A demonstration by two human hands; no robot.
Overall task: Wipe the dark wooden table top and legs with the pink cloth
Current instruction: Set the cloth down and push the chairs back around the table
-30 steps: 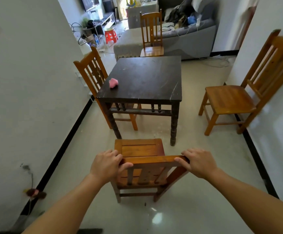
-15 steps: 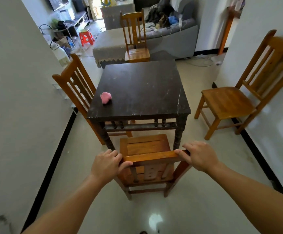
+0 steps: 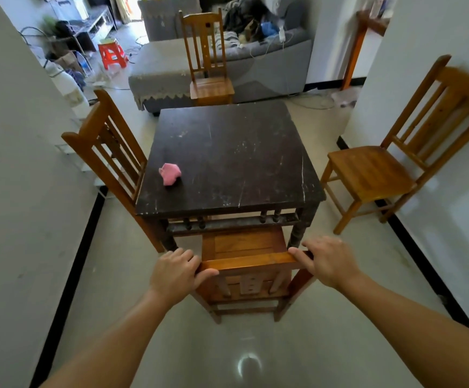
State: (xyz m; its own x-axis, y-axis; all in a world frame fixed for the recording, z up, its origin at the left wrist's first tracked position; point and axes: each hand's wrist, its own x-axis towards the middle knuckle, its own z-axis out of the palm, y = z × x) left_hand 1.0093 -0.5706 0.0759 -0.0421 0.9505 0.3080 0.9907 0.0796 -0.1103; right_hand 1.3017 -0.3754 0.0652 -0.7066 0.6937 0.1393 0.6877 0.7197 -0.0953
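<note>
The left grip [image 3: 175, 271] and right grip [image 3: 330, 261] are clasping the top rail of the orange-brown wooden chair [image 3: 244, 245]. Wiping is not yet starting. The crumpled pink cloth [image 3: 169, 173] is lying on the left side of the dark wooden table [image 3: 227, 152], probably needing picking up next.

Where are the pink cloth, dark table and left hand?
pink cloth [image 3: 169, 173], head view, middle of the bunched cloth.
dark table [image 3: 236, 152], head view, bare top centre.
left hand [image 3: 175, 271], head view, back of hand.

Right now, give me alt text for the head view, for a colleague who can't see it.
The left hand and right hand grip the top rail of a wooden chair set at the near side of the dark wooden table. The crumpled pink cloth lies untouched near the table's left edge. Three other chairs stand around it.
</note>
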